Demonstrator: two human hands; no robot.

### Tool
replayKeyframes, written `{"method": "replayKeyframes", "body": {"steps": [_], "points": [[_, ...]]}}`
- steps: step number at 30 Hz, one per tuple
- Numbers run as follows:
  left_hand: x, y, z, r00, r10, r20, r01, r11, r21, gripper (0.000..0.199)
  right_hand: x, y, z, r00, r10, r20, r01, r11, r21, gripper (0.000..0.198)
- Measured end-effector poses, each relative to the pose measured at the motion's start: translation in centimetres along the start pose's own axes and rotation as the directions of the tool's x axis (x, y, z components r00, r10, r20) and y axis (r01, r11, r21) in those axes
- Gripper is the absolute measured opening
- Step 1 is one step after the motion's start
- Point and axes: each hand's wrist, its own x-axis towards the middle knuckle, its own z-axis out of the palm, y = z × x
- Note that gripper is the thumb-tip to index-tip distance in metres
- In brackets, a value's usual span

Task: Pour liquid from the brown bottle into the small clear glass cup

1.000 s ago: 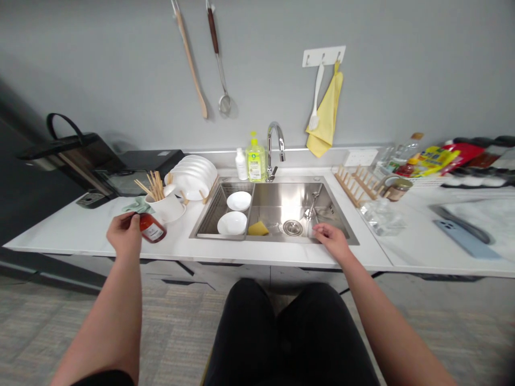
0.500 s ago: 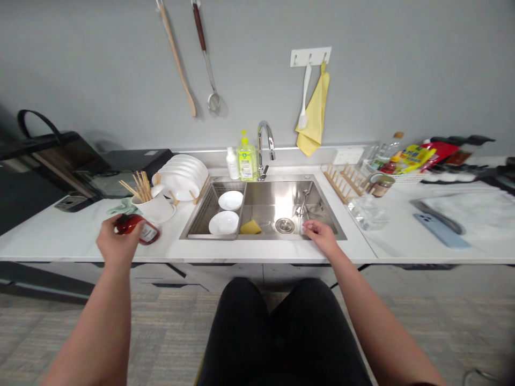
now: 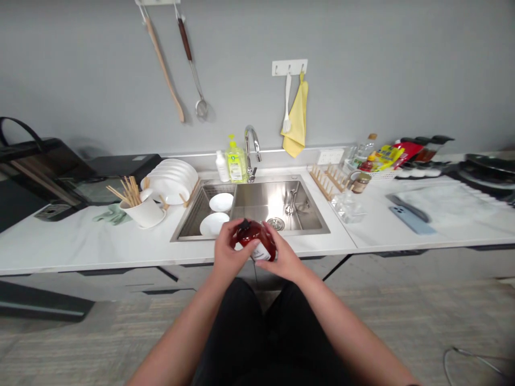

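Between both hands I hold a reddish-brown bottle (image 3: 262, 245) with a black cap and a white label, tilted with its cap toward the left. My left hand (image 3: 232, 252) is wrapped round the cap end. My right hand (image 3: 284, 256) grips the base end from the right. The bottle is in front of the sink (image 3: 267, 195), over the counter's front edge. Two white bowls, one at the back (image 3: 221, 202) and one nearer (image 3: 214, 223), stand in the sink's left basket. The nearer bowl is partly hidden by my left hand.
Left of the sink are a rack of white plates (image 3: 171, 179), a chopstick holder (image 3: 147, 212) and a green cloth (image 3: 112, 214). Behind it stand a green soap bottle (image 3: 236, 163) and a faucet (image 3: 251, 153). To the right lie a wooden rack (image 3: 328, 182) and a blue phone (image 3: 412, 220).
The bottle has moved right, from beside the chopstick holder to in front of the sink, in my left hand. My right hand has come left from the sink and taken hold of it too.
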Motion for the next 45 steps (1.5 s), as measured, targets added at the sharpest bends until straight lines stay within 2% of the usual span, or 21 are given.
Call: {"method": "replayKeyframes", "body": {"steps": [3, 5, 7, 12, 18, 20, 25, 31, 38, 42, 45], "points": [[-0.1, 0.1, 1.6, 0.995, 0.006, 0.101, -0.002, 0.999, -0.037, 0.048, -0.8, -0.3, -0.4, 0.997, 0.022, -0.075, -0.027, 0.998, -0.06, 0.105], [0.5, 0.4, 1.7, 0.991, 0.011, 0.132, -0.004, 0.999, -0.054, 0.03, -1.3, 0.0, -1.2, 0.992, 0.009, -0.129, -0.025, 0.993, -0.118, 0.102], [1.3, 0.5, 1.5, 0.991, -0.012, 0.13, 0.018, 0.999, -0.042, 0.022, -1.7, 0.3, -2.0, 0.986, -0.013, -0.166, -0.017, 0.984, -0.177, 0.102], [2.4, 0.3, 1.8, 0.993, -0.083, 0.08, 0.082, 0.997, 0.015, 0.024, -2.3, 0.4, -2.2, 0.975, -0.049, -0.216, -0.021, 0.951, -0.309, 0.101], [2.7, -0.7, 2.4, 1.0, 0.01, -0.012, -0.008, 0.994, 0.108, 0.024, -2.3, 0.1, -1.1, 0.947, -0.149, -0.284, -0.014, 0.865, -0.502, 0.1], [2.8, -0.5, 2.2, 1.0, 0.003, -0.002, -0.002, 0.997, 0.076, 0.025, -2.2, 0.1, -1.0, 0.946, -0.158, -0.283, -0.015, 0.851, -0.525, 0.1], [3.3, 0.3, 1.2, 0.988, -0.052, 0.148, 0.055, 0.998, -0.022, 0.023, -2.0, 0.1, -1.1, 0.95, -0.159, -0.268, -0.007, 0.85, -0.527, 0.1], [3.9, -0.1, 1.6, 0.997, -0.072, 0.017, 0.071, 0.995, 0.066, 0.024, -1.5, -0.3, -1.0, 0.944, -0.176, -0.281, -0.01, 0.833, -0.554, 0.099], [3.6, 1.2, 1.8, 0.978, -0.112, 0.177, 0.127, 0.989, -0.076, 0.024, -1.6, -1.1, -1.1, 0.958, -0.144, -0.247, 0.007, 0.876, -0.483, 0.101], [4.0, 1.8, 1.1, 0.969, -0.109, 0.223, 0.136, 0.985, -0.109, 0.026, -2.2, -1.3, -1.5, 0.981, -0.067, -0.184, 0.014, 0.961, -0.276, 0.101], [4.2, 1.4, 0.3, 0.971, -0.093, 0.222, 0.132, 0.977, -0.168, 0.03, -2.3, -1.0, -1.8, 0.988, -0.026, -0.151, 0.009, 0.994, -0.113, 0.098]]}}
